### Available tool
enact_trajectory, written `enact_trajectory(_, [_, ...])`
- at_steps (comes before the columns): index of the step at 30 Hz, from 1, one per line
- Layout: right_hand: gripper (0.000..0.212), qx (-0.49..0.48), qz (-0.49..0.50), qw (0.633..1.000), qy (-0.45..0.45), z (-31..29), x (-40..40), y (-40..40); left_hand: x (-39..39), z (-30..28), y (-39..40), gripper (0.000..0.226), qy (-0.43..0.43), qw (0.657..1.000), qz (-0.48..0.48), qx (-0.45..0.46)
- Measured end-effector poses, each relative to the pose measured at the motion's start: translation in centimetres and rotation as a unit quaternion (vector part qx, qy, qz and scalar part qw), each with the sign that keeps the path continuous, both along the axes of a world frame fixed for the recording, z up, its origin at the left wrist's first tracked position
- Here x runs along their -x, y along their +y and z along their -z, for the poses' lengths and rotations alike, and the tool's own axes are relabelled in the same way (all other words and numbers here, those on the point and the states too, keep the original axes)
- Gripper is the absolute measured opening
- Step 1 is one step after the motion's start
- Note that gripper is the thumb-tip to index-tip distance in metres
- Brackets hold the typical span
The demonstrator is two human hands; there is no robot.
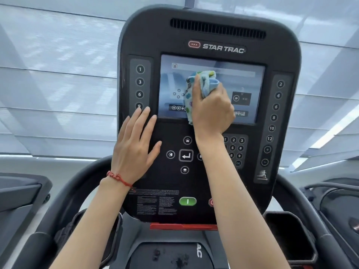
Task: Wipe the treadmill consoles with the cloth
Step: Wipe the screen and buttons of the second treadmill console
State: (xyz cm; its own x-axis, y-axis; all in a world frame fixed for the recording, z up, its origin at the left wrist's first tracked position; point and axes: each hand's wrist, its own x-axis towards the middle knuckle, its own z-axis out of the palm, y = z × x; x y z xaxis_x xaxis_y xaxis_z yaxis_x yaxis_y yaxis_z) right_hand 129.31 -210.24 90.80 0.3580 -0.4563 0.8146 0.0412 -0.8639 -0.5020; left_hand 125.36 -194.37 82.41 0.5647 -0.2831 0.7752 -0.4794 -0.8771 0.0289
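Note:
A black Star Trac treadmill console (209, 30) fills the middle of the head view, with a lit touchscreen (242, 80) in its upper half. My right hand (211, 111) is closed around a bunched pale blue patterned cloth (206, 82) and presses it against the screen's centre. Part of the cloth hangs down past the screen's lower edge. My left hand (136, 144), fingers spread, lies flat on the console face just below and left of the screen. A red string bracelet sits on that wrist.
Number keys run down both sides of the screen. A green start button (187, 201) sits low on the console. Curved black handlebars (64, 193) ring the base. Neighbouring treadmills flank it at left (21, 193) and right (338, 200). Window blinds fill the background.

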Motion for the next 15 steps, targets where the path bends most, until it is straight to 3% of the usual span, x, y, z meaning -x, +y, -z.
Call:
enact_trajectory(7, [0.051, -0.013, -0.060, 0.996, 0.059, -0.2, 0.7, 2.9, 0.5, 0.4, 2.5, 0.047, 0.000, 0.999, 0.031, 0.006])
enact_trajectory(10, [0.048, -0.037, -0.102, 0.994, 0.010, -1.7, 0.4, 4.1, 0.4, 0.8, 3.8, 0.046, -0.004, 0.999, 0.040, 0.013])
enact_trajectory(15, [0.046, 0.025, -0.102, 0.994, -0.025, -2.6, -2.7, 6.9, 0.3, 1.6, 4.8, 0.047, 0.001, 0.999, 0.042, 0.021])
